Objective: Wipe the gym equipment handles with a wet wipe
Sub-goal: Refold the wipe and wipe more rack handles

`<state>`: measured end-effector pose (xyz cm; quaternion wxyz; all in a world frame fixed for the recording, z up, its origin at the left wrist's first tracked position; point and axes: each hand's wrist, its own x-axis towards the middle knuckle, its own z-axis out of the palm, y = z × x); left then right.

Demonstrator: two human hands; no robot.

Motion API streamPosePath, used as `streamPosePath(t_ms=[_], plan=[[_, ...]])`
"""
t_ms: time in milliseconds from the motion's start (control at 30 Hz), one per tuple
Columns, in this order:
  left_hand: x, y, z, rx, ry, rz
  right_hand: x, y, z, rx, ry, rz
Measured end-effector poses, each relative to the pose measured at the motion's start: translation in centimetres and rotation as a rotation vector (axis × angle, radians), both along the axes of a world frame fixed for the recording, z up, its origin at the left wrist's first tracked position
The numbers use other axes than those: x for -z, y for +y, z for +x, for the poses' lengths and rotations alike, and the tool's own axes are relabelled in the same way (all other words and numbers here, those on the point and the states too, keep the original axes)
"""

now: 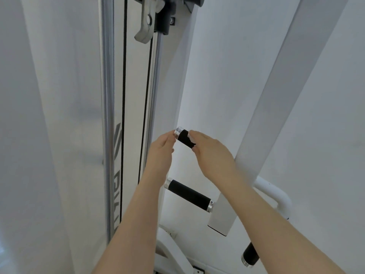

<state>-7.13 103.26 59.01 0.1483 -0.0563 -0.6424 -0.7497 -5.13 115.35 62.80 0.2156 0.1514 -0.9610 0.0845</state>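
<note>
A black upper handle [184, 139] with a silver end cap sticks out from the white machine frame. My right hand [209, 153] is wrapped around its right part, with a bit of white wet wipe [190, 136] showing under the fingers. My left hand [161, 148] touches the silver cap at the handle's left end with its fingertips. Below hangs a second black handle [189, 193], untouched. A third black handle [249, 255] shows at the lower right, partly behind my right forearm.
A white slanted post [276, 107] carries the handles. To the left run a chrome guide rod [107, 115] and two black cables [124, 95]. A pulley carriage [158, 14] sits at the top. White walls surround the machine.
</note>
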Motion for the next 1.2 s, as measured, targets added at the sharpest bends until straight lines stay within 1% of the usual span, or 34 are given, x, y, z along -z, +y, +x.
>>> streamPosePath(t_ms=[67, 100, 167, 233, 333, 400, 467, 533, 600, 667, 733, 767, 833, 867, 933, 1000, 1100, 1200], plan=[[-0.2, -0.1, 0.2, -0.015, 0.011, 0.007, 0.6, -0.6, -0.2, 0.087, 0.059, 0.059], [-0.3, -0.2, 0.3, -0.007, 0.011, 0.023, 0.6, -1.2, -0.7, 0.098, 0.067, 0.085], [-0.4, -0.4, 0.4, 0.026, 0.016, 0.060, 0.1, -2.5, -1.7, 0.066, 0.093, 0.087], [-0.5, -0.6, 0.5, 0.036, 0.031, 0.032, 0.1, -2.8, -2.0, 0.043, 0.091, 0.084], [-0.4, -0.7, 0.5, 0.056, 0.044, -0.006, 1.3, -1.4, 0.0, 0.053, 0.044, 0.137], [-0.2, -0.6, 0.5, 0.068, 0.043, -0.032, 1.6, -0.5, 1.6, 0.017, 0.037, 0.136], [-0.3, -0.4, 0.5, 0.073, 0.047, -0.051, 0.8, 0.0, 1.9, -0.048, -0.039, 0.102], [-0.5, -0.3, 0.5, 0.082, 0.043, -0.045, -0.6, 0.0, 1.5, -0.078, -0.148, 0.126], [-0.5, -0.3, 0.6, 0.089, 0.033, -0.032, -1.6, -0.2, 0.7, -0.086, -0.158, 0.147], [-0.4, -0.5, 0.5, 0.092, 0.031, -0.028, -1.8, -0.7, -0.3, -0.112, -0.133, 0.130], [-0.3, -0.6, 0.3, 0.095, 0.029, -0.020, -1.7, -1.3, -1.4, -0.156, -0.111, 0.043], [-0.2, -0.6, 0.2, 0.097, 0.022, -0.013, -1.6, -1.5, -1.9, -0.151, -0.099, 0.010], [-0.1, -0.6, 0.0, 0.098, 0.012, 0.001, -1.1, -1.5, -2.1, -0.072, -0.070, -0.008], [-0.1, -0.5, 0.0, 0.102, 0.013, 0.000, -0.4, -1.2, -2.0, -0.007, -0.028, 0.008], [0.1, -0.4, 0.1, 0.111, 0.025, -0.015, 1.0, -0.7, -1.7, 0.123, 0.154, 0.097], [0.1, -0.4, 0.0, 0.110, 0.031, -0.022, 1.3, -1.2, -1.8, 0.179, 0.306, 0.140], [0.0, -0.5, 0.0, 0.111, 0.032, -0.016, 0.5, -2.7, -2.4, 0.099, 0.219, 0.164], [0.1, -0.7, 0.3, 0.116, 0.047, -0.025, 1.0, -2.2, -1.9, 0.128, 0.203, 0.170]])
